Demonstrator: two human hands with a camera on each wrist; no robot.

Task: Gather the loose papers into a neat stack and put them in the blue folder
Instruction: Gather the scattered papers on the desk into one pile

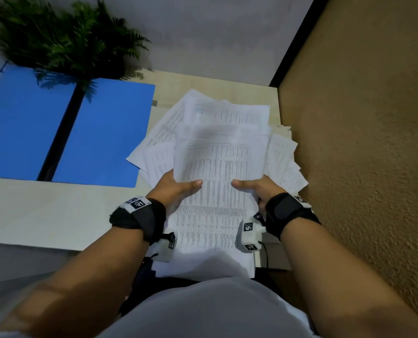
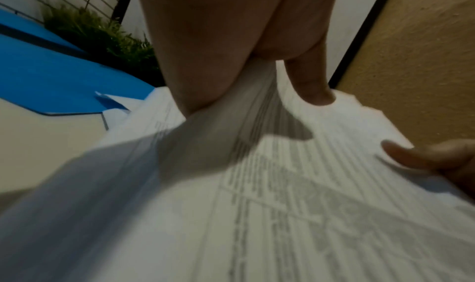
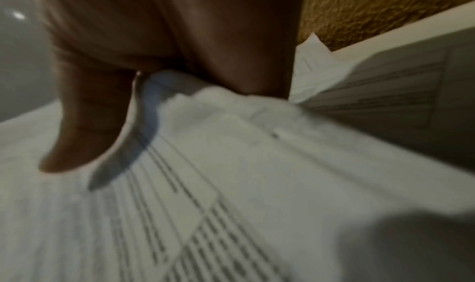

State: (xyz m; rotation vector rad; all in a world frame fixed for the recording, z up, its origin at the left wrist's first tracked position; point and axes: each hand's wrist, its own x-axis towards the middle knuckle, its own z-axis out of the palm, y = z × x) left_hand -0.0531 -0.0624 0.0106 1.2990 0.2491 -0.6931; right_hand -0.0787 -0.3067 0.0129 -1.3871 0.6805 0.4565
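A loose bundle of printed papers (image 1: pixel 217 167) fans out unevenly over the right part of the pale table (image 1: pixel 44 215). My left hand (image 1: pixel 178 189) grips the bundle's left side, thumb on top and fingers hidden beneath. My right hand (image 1: pixel 254 189) grips its right side the same way. The left wrist view shows my left hand (image 2: pixel 231 67) pinching the sheets (image 2: pixel 282 205); the right wrist view shows my right hand (image 3: pixel 123 95) holding the printed sheets (image 3: pixel 231 184). The blue folder (image 1: pixel 100 132) lies open and flat at the left, with a black spine.
A green fern-like plant (image 1: pixel 63 37) stands at the back left, its fronds hanging over the folder (image 2: pixel 51 77). A textured tan wall (image 1: pixel 364 118) runs close along the table's right side. A white wall (image 1: pixel 215 32) closes the back.
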